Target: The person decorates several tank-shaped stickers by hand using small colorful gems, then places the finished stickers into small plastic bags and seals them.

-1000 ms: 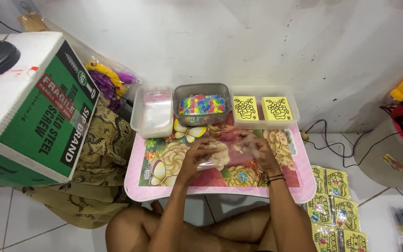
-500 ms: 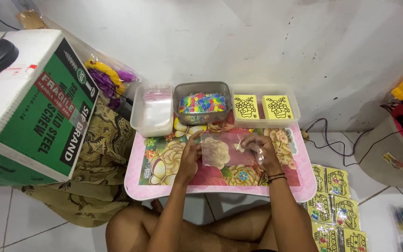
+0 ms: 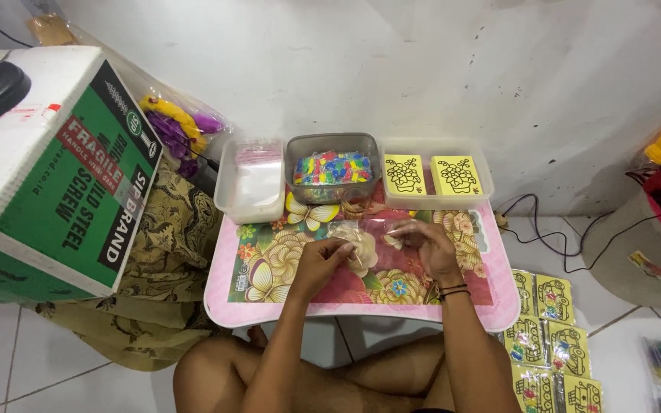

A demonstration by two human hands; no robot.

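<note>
I sit at a small pink table with a flower and butterfly print. My left hand pinches the left edge of a small clear plastic bag just above the tabletop. My right hand holds the bag's right side, fingers curled over it. Behind my hands stands a grey tub full of small multicoloured pieces. Right of it, a clear tray holds two yellow picture cards. Left of the tub is a clear container with flat clear bags.
A large green and white cardboard box stands at the left on patterned cloth. Several packed yellow picture cards lie on the floor at the right. Cables and toys sit by the right wall.
My hands have drawn slightly apart along the clear bag and lowered it toward the tabletop; the left hand has shifted left.
</note>
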